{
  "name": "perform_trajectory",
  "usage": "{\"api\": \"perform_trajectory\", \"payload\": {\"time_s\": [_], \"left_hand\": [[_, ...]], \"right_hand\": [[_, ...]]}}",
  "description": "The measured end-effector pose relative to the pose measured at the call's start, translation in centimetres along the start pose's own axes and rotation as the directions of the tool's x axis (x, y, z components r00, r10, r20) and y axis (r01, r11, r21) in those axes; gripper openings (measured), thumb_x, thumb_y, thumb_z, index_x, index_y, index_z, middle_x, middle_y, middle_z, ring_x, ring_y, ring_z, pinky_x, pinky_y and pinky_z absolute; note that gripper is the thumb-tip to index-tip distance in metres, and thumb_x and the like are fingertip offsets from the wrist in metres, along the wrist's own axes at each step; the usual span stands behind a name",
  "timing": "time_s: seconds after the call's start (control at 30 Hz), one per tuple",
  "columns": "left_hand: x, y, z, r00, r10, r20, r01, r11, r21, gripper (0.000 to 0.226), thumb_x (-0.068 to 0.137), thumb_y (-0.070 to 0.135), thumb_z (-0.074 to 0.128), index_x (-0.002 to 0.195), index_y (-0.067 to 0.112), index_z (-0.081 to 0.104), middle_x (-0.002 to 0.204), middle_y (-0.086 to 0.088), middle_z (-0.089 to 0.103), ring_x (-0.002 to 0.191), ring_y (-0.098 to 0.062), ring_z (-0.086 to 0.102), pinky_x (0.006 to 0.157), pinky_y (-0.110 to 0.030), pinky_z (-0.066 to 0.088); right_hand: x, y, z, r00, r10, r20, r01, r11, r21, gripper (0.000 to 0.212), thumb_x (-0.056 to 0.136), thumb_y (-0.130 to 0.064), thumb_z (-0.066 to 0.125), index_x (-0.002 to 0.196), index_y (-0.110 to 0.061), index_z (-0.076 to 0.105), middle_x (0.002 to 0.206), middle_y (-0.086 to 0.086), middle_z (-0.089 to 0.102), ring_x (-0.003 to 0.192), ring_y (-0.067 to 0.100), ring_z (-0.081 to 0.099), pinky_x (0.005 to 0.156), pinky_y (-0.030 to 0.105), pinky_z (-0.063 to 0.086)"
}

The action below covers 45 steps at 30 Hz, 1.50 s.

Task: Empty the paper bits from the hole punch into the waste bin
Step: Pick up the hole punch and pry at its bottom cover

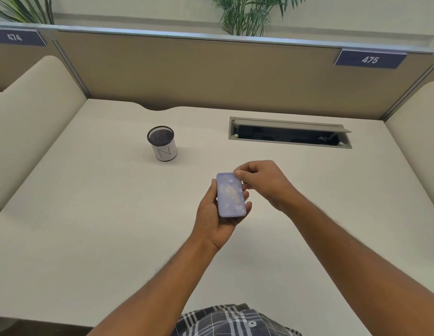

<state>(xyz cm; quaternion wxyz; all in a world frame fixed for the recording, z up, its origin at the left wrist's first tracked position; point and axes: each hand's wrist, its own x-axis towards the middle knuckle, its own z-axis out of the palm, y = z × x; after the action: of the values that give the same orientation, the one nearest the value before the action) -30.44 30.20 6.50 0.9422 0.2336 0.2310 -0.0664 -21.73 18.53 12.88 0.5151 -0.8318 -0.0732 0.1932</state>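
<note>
Lilac hole punch (pixel 230 195) held underside up, pale bits showing; mesh-topped white bin (pixel 162 146) upright beyond-left

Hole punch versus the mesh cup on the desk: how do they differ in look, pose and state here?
The hole punch is a flat lavender rectangle; the mesh cup is a black-rimmed cylinder wrapped in white. The hole punch is held above the desk, cradled in the left hand with the right hand pinching its far corner; the mesh cup stands upright and untouched. White paper bits show through the hole punch; the mesh cup's contents cannot be told.
</note>
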Motion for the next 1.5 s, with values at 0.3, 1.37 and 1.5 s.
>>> {"api": "perform_trajectory", "payload": {"time_s": [0.3,1.37,1.5], "left_hand": [[0.3,-0.3,0.0,1.000,0.010,-0.009,-0.010,1.000,-0.006,0.043,0.100,0.047,0.052,0.095,0.018,0.083,0.102,-0.013,0.080,0.086,-0.028,0.078,0.068,-0.040,0.062],[0.2,-0.3,-0.3,0.999,0.013,-0.051,-0.013,1.000,0.007,0.032,0.097,0.043,0.061,0.092,0.022,0.084,0.096,-0.009,0.080,0.082,-0.028,0.078,0.068,-0.044,0.062],[0.2,-0.1,-0.3,0.999,0.022,-0.050,-0.023,1.000,-0.003,0.029,0.097,0.041,0.061,0.093,0.022,0.084,0.098,-0.008,0.080,0.084,-0.027,0.078,0.068,-0.044,0.062]], "right_hand": [[-0.1,0.3,0.6,0.987,-0.135,-0.083,0.115,0.970,-0.213,0.014,0.094,-0.027,0.062,0.082,-0.025,0.070,0.076,-0.014,0.067,0.068,0.011,0.065,0.057,0.017,0.051],[2.4,-2.9,1.9,0.931,-0.172,0.322,0.319,0.813,-0.487,0.018,0.099,-0.024,0.055,0.106,-0.018,0.069,0.099,-0.004,0.059,0.090,0.017,0.059,0.061,0.017,0.046],[2.3,-2.8,2.2,0.932,-0.213,0.293,0.329,0.837,-0.437,0.016,0.098,-0.020,0.056,0.103,-0.016,0.071,0.097,-0.007,0.058,0.090,0.014,0.057,0.063,0.016,0.045]]}}
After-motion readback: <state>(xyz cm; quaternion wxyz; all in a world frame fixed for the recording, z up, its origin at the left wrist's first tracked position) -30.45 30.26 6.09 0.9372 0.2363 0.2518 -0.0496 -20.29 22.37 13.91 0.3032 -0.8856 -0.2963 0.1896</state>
